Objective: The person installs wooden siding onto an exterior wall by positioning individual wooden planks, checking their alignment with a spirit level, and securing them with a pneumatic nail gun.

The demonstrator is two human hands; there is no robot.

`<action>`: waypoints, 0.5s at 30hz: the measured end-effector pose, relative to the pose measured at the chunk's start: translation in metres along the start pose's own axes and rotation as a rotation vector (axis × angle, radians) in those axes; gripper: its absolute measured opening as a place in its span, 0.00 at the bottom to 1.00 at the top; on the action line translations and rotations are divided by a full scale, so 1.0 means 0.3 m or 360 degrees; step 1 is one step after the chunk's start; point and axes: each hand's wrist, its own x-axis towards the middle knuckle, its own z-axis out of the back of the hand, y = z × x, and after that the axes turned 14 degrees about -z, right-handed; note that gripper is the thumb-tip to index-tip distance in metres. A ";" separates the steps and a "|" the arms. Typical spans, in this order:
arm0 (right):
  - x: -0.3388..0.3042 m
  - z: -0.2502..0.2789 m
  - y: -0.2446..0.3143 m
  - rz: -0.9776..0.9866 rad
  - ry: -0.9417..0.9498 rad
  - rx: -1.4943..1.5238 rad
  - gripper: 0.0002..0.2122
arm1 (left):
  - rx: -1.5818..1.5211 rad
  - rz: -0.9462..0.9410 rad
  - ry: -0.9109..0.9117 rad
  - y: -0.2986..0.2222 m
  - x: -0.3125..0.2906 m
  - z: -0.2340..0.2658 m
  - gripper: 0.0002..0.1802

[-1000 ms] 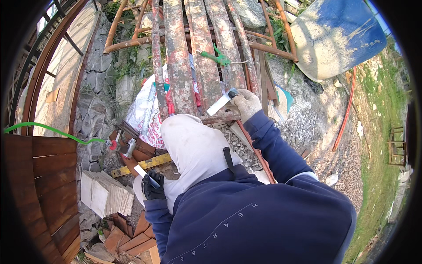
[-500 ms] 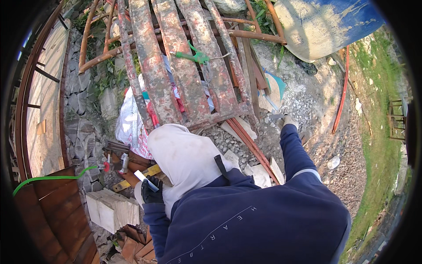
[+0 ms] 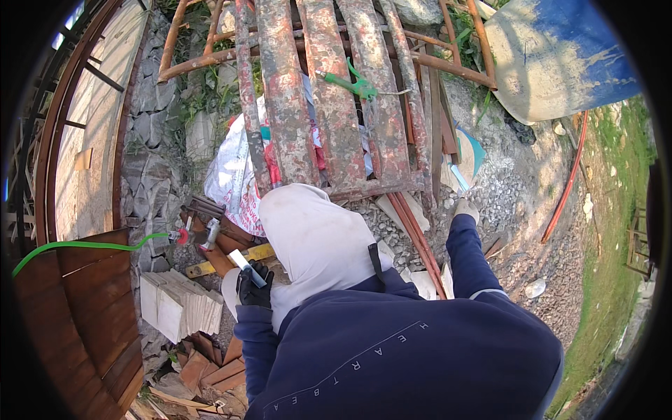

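Note:
My left hand (image 3: 254, 285), in a black glove, is closed around a narrow white strip (image 3: 246, 266) with a bluish lower end, perhaps a cut piece of tile. It is beside my pale-trousered knee (image 3: 311, 231). A yellow bar (image 3: 203, 269), probably a spirit level, lies just beyond it. My right arm stretches forward to the gravel, where my right hand (image 3: 466, 208) looks pale and blurred; its fingers cannot be made out. Close ahead of it, a light strip (image 3: 459, 176) lies on a round beige and teal piece (image 3: 470, 159).
A paint-worn slatted bench (image 3: 336, 133) stands ahead, with a green air blow gun (image 3: 360, 86) on it. Stacked tiles (image 3: 178, 304) and a tool on a green hose (image 3: 210, 234) are at left. Reddish rods (image 3: 420, 245) cross the gravel. A blue drum (image 3: 560, 56) lies far right.
The view has shifted, so the bench appears farther right. My right hand has drawn slightly back, and the flat grey blade beside it no longer shows. My left hand keeps its strip.

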 end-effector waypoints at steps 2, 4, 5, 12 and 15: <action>-0.167 -0.073 0.187 0.0249 0.0139 0.0708 0.12 | -0.0129 0.0029 0.0161 0.039 0.028 0.081 0.19; -0.302 -0.122 0.378 0.0771 0.0363 0.0614 0.12 | -0.0031 -0.0010 0.0148 0.052 0.018 0.056 0.19; -0.397 -0.167 0.479 0.0985 0.0444 0.0541 0.13 | -0.0043 -0.0042 0.0171 0.053 0.009 0.052 0.20; -1.167 -0.612 0.787 0.2075 0.1297 0.0308 0.16 | -0.0169 -0.0133 0.0126 0.034 -0.082 -0.019 0.18; -1.598 -0.734 0.663 0.2343 0.1771 -0.0190 0.17 | -0.0220 -0.0230 0.0225 0.066 -0.118 0.030 0.18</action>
